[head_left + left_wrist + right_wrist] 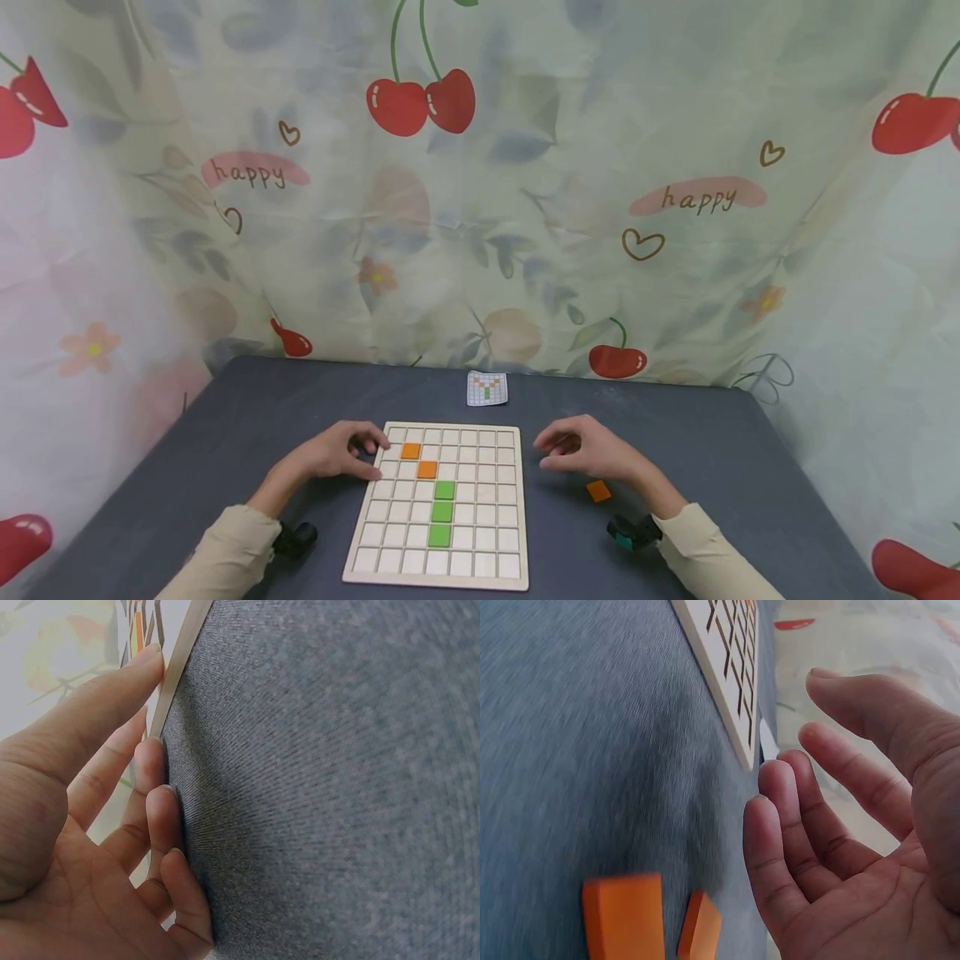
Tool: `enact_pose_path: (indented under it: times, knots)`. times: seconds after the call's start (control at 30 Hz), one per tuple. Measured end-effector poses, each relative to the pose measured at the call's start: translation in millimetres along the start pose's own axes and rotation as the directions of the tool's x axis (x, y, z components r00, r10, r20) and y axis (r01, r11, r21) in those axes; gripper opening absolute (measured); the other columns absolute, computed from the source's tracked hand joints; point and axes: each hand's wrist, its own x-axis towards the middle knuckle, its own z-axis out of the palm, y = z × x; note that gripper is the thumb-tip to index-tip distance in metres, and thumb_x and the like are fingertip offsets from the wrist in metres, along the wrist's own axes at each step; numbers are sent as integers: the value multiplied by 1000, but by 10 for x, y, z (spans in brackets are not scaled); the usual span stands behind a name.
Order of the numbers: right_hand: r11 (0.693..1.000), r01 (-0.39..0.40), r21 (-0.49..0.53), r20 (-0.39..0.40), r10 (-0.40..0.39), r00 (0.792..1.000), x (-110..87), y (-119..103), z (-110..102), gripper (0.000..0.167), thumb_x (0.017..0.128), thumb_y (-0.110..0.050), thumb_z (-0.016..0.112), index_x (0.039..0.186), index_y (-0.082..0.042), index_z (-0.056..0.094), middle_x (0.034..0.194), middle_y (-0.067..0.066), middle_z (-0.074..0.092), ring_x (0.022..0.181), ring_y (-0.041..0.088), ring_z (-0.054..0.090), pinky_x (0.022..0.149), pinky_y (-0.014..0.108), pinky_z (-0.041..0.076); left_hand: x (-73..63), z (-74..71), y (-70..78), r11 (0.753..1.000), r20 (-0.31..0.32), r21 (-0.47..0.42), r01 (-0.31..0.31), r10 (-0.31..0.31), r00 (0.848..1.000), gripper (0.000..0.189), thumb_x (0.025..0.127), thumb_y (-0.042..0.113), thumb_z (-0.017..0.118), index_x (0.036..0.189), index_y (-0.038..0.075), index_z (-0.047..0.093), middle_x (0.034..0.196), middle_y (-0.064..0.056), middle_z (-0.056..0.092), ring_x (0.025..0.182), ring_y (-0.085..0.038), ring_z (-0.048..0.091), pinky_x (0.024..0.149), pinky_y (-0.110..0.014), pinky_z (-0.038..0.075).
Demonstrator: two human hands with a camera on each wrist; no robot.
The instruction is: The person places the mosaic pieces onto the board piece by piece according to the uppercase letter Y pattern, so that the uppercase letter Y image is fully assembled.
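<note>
A pale wooden grid board lies on the dark table, with two orange tiles on a diagonal and a column of green tiles below them. My left hand rests at the board's upper left edge, its thumb and fingertips touching the rim, fingers loosely bent. To the right of the board, my right hand hovers above the table with relaxed fingers and nothing in them. Below it lies a loose orange tile; the right wrist view shows two loose tiles, a nearer orange tile and a second.
Behind the board lies a small pattern card showing a grid with orange and green squares. A curtain printed with cherries hangs around the back and sides of the table. Each wrist wears a dark strapped device.
</note>
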Motion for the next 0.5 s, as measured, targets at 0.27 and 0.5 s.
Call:
enact_pose_path:
  times: [0.27, 0.5]
  knots:
    - [1000, -26, -7, -22, 26, 999, -226, 78, -164, 30, 94, -13, 76, 116, 5, 69, 109, 20, 68, 92, 29, 65, 80, 32, 54, -4, -2, -15, 1000, 2, 1, 3, -3, 1000, 36, 81, 10, 87, 111, 3, 69, 94, -6, 57, 85, -23, 49, 74, -35, 39]
    - [1000, -4, 29, -20, 5, 1000, -423, 200, -253, 28, 94, -10, 75, 116, 7, 69, 108, 21, 69, 92, 24, 67, 81, 32, 54, -9, -20, -15, 1000, 4, 10, -14, 14, 1000, 36, 82, 10, 87, 112, 2, 69, 94, -7, 57, 84, -24, 49, 73, -34, 39]
